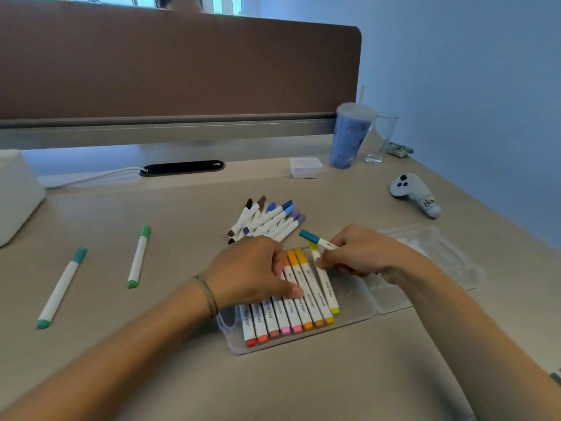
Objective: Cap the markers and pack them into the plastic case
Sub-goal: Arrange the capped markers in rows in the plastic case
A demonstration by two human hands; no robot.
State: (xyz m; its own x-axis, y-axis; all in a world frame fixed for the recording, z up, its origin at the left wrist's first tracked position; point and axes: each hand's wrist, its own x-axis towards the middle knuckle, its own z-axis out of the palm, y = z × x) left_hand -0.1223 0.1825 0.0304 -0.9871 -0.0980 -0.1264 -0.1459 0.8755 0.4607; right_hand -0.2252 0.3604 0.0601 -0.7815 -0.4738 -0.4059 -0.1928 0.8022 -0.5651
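A clear plastic case (353,302) lies open on the desk with several capped markers (287,317) in a row, red through yellow. My left hand (252,270) rests on that row, its fingers and thumb pressing the markers. My right hand (361,253) holds a teal-capped marker (315,239) and its fingertips touch the yellow-green marker (324,287) at the right end of the row. A pile of brown, blue, purple and grey markers (267,218) lies just behind the case. Two green markers (139,256) (60,288) lie apart on the left.
The case's open lid (437,253) lies flat to the right. At the back stand a blue tumbler (350,135), a glass (381,138) and a small white tub (305,168). A white controller (414,194) sits at right, a white box (15,192) at left.
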